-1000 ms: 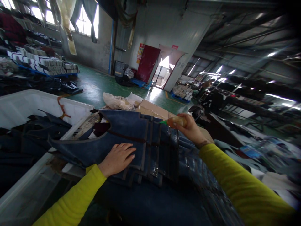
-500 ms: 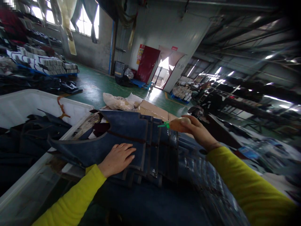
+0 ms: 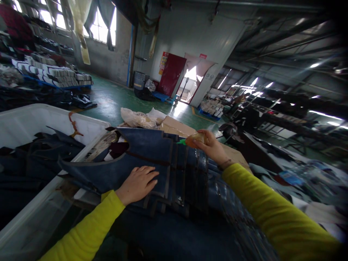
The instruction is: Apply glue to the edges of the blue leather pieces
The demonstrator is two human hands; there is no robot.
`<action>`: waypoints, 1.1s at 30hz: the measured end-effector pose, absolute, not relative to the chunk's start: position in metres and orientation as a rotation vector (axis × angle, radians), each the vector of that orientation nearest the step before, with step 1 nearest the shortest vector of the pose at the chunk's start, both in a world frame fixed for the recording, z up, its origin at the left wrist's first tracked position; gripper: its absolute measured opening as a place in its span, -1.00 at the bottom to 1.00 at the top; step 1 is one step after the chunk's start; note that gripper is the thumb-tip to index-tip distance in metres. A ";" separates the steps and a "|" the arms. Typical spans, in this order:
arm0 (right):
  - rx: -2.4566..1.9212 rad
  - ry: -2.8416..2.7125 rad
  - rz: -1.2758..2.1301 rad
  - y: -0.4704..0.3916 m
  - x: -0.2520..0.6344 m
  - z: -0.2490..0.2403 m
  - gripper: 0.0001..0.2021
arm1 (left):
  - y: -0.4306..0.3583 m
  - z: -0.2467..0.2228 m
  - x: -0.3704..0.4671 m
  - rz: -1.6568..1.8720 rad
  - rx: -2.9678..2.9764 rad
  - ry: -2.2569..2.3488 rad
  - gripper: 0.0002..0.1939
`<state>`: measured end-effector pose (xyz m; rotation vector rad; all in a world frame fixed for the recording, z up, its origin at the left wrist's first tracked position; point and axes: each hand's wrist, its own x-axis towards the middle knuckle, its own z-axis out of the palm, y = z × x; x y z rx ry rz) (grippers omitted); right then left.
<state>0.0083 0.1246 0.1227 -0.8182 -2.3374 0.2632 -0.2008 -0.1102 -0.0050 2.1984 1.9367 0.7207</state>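
Note:
Dark blue cut pieces that look like leather or coated cloth lie overlapped in a stepped row before me. My left hand rests flat on the top piece, palm down with its fingers stretched out. Wrapped in my right hand is an amber squeeze bottle with a green nozzle. Its nozzle points left, over the far part of the exposed edges; whether it touches them I cannot tell. Wet, shiny streaks show along several edges to the right.
To my left stands a white plastic bin holding dark blue pieces. Behind the row lie cardboard and crumpled plastic wrap. A table at the right carries clear plastic. A person in red is at the far left.
My right hand has moved left with the squeeze bottle, bringing the nozzle over edges nearer the top piece. My left hand stays in place on the top piece.

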 end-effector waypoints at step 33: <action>-0.878 -2.528 0.660 0.071 0.043 0.116 -0.58 | -0.111 -0.003 -0.201 0.728 2.208 1.926 -0.58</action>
